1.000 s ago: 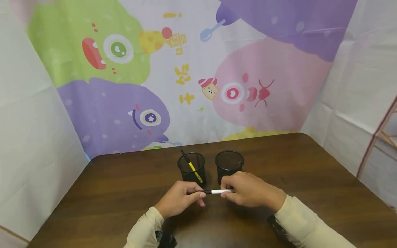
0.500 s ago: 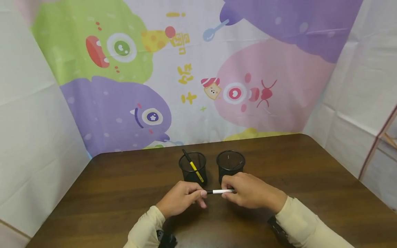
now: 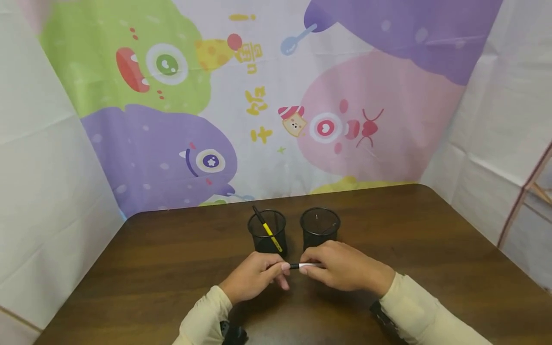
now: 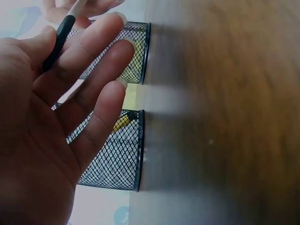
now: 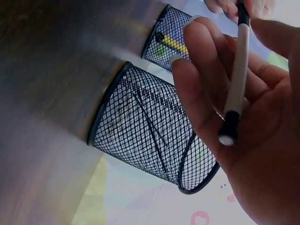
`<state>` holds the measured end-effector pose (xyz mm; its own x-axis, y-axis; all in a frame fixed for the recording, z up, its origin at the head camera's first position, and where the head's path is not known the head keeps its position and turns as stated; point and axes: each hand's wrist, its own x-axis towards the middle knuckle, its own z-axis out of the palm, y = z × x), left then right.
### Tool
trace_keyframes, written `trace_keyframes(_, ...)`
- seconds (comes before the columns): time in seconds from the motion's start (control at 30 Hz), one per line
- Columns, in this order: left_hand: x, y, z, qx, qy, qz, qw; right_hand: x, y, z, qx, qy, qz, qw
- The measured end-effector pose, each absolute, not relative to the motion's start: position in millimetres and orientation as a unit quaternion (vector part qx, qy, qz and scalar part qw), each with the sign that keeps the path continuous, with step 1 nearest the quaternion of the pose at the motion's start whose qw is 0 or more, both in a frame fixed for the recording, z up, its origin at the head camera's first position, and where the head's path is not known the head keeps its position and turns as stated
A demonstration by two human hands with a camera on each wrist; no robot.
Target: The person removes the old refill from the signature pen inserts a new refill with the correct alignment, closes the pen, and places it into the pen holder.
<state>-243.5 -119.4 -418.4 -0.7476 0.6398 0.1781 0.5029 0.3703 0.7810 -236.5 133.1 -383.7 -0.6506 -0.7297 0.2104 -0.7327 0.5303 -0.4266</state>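
Black wire-mesh cups number two, a left cup (image 3: 261,245) and a right cup (image 3: 317,240), upright and side by side, slightly apart, on one brown wood-grain table (image 3: 172,251). Hands number two, each below a cream sleeve. Pens number two: a white pen (image 5: 238,75) held between the hands, and a yellow-and-black marker (image 3: 267,230) slanting in the left cup.

The white pen is slim, with a plain pale barrel and a black section at each end. It lies nearly level, off the table, just on the wearer's side of the cups. The left hand (image 3: 254,277) pinches one black end between thumb and index finger, the other fingers being extended and spread. The right hand (image 3: 348,266) grips the white barrel by thumb and fingers.

Head view: both cup rims, and the marker's black upper end projecting past one of them; the right hand covers the pen's far end. Right wrist view: that end, black with a pale round tip, and two thin dark lines across the right cup's mesh, whose nature cannot be told. Left wrist view: the left palm, and, through the left cup's wall, yellow with a dark part near the base.
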Motion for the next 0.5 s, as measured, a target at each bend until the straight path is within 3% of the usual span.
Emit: trace_keyframes(0.5,-243.1,-119.6,-415.8,0.345,0.834,0.426,0.063,-236.9,131.3,-383.5,0.434,-0.869,0.237,0.017)
